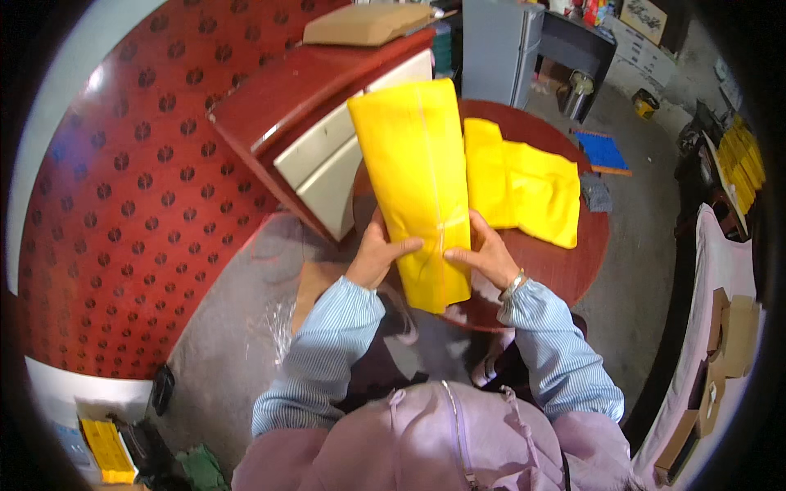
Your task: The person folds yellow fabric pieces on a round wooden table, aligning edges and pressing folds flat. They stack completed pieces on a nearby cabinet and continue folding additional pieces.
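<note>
Between my two hands I hold up a folded piece of bright yellow fabric (413, 164), long and narrow, with a pale seam line running down it. My left hand (381, 252) grips its lower left edge, thumb pressed on the front. On the lower right edge, my right hand (489, 255) holds it the same way, the thumb near the seam. The fingers behind the cloth are hidden. More yellow fabric (536, 192) lies folded on the round red table (585, 254), just beyond my right hand.
A red cabinet with white drawers (327, 164) stands left of the table, a cardboard box (368, 24) on top. Behind is a grey fridge (495, 53). At right, a blue board (602, 151) lies on the floor, and opened cardboard boxes (729, 352) rest on a pink-covered surface.
</note>
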Demonstrator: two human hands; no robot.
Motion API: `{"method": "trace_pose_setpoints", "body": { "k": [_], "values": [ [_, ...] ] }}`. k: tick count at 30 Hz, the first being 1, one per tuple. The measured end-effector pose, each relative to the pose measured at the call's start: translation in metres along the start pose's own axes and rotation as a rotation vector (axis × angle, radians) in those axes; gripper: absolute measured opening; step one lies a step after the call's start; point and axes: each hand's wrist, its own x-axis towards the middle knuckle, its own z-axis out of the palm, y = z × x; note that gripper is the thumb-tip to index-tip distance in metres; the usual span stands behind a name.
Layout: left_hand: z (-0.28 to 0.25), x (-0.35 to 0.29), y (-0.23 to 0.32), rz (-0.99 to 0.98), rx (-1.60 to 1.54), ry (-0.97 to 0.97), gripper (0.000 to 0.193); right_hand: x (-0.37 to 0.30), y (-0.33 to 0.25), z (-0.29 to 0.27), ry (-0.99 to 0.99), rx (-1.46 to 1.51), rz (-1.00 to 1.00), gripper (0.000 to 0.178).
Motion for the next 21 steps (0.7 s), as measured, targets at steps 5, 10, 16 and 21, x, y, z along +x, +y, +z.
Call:
{"method": "trace_pose_setpoints", "body": {
  "k": [5,10,16,21],
  "values": [
    [-0.014,0.010,0.012,0.162,0.393,-0.131,0.089,0.000,-0.023,-0.009,-0.049,-0.353,-0.299,0.095],
    [-0.012,0.010,0.007,0.438,0.701,-0.254,0.076,0.000,0.004,-0.012,-0.090,-0.491,-0.302,0.090],
    [-0.002,-0.001,0.021,0.214,0.230,-0.187,0.069,0.007,0.025,-0.015,-0.146,-0.485,-0.426,0.091],
    [0.000,0.004,0.022,0.248,0.526,-0.126,0.070,0.007,0.029,-0.016,-0.104,-0.482,-0.399,0.081]
  ]
}}
